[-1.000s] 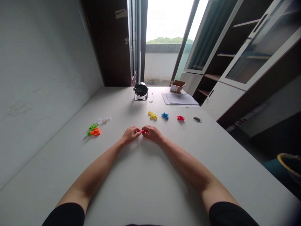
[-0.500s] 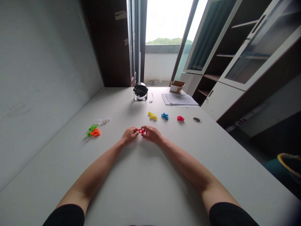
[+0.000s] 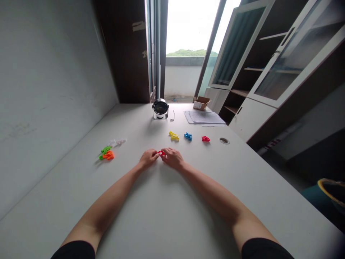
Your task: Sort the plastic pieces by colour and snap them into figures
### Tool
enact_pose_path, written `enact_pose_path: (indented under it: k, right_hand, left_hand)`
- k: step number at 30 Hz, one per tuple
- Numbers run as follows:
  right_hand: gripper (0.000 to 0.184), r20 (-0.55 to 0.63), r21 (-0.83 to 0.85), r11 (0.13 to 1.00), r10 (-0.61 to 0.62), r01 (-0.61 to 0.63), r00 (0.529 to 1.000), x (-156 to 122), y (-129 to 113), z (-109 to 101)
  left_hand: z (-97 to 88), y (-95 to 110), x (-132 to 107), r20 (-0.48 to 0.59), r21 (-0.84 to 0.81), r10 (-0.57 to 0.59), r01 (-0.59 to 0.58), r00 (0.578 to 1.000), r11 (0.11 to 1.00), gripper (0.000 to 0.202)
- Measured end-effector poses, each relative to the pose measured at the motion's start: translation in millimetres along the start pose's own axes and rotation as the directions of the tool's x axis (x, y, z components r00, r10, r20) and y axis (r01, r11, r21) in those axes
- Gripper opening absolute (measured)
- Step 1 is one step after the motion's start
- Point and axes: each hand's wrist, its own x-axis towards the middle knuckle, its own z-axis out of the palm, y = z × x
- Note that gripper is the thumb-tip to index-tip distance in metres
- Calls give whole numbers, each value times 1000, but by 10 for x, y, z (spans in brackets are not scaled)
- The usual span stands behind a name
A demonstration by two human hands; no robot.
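Plastic pieces [image 3: 188, 136] on the desk [image 3: 172, 201]

A small red plastic piece [image 3: 161, 153] is sitting pinched between both hands, the left hand [image 3: 147, 159] gripping from 9 o'clock, the right hand [image 3: 172, 158] from 3 o'clock.

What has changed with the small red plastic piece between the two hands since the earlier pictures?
More of the small red plastic piece now shows between the left hand and right hand, which both still hold it; neither let go. The whole view sits slightly lower. The yellow piece, blue piece and other red piece stayed put.
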Motion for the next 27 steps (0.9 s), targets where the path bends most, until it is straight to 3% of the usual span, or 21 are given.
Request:
enact_pose_path:
  k: [12, 16, 23, 27]
  right_hand:
    - [16, 32, 15, 1000, -2, 1, 1000, -5, -10, -41]
    - [15, 18, 112, 992, 48, -50, 999, -7, 54, -32]
    - [13, 68, 318, 938, 123, -138, 990, -17, 81, -20]
    - [15, 109, 340, 928, 124, -154, 986, 5, 51, -8]
  left_hand:
    - [8, 78, -48, -52, 56, 9, -6, 999, 998, 29]
    - [-5, 70, -75, -37, -55, 7, -9, 999, 998, 21]
    - [-42, 34, -107, 32, -133, 80, -75, 996, 988, 40]
    - [-58, 51, -121, 37, -117, 137, -132, 990, 984, 27]
